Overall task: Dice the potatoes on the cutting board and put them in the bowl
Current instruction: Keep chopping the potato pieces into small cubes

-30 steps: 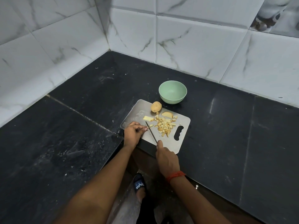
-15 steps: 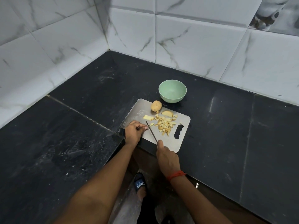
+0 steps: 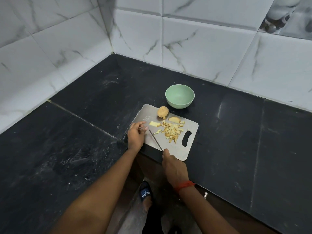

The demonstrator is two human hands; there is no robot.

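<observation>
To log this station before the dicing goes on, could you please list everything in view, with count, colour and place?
bowl: one, pale green, empty, on the counter beyond the board
cutting board: one, grey, at the counter's front edge
whole potato: one, tan, board's far edge
potato slice: one, yellow, beside the whole potato
potato strip: one, yellow, board's left part
diced potato: one pile, yellow, mid-board
knife: one, dark blade, over the board
counter: one, black
wall tiles: several, white marbled, behind and left
sandal: one, black and blue, floor
wrist thread: one, red, right wrist
left hand: board's left corner, fingers loose
right hand: grips the knife
</observation>
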